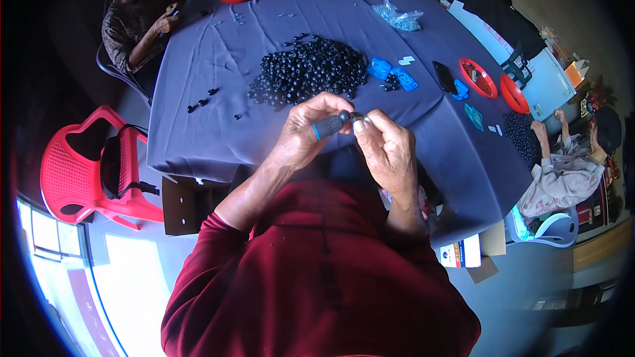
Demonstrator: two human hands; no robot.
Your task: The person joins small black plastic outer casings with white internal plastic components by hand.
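While both hands meet near the middle of the frame, the left hand (306, 131) has its grip closed on a small black piece (344, 116), with a dark finger sleeve (328, 127) over one digit. The right hand (387, 149) has its grip pinched together on a dark bit (358, 117) just beside that piece; whether the two are joined, I cannot tell.

Just above the hands in the frame, a heap of black pieces (311, 69) lies on the cloth-covered desk (218, 129), and a few loose pieces (202, 101) lie to its left. Blue containers (380, 68) sit at the heap's right side.

Several things could go wrong. Because the piece is small and looks rounded and smooth, it may squirt from the fingertips if the two hands press off line. The sleeve could dull the feel and hide a poor hold. A dropped piece might vanish among its lookalikes in the heap or, with the hands so near the lower edge of the desk, fall toward the floor. A knuckle pushed forward could scatter the heap's lower fringe.
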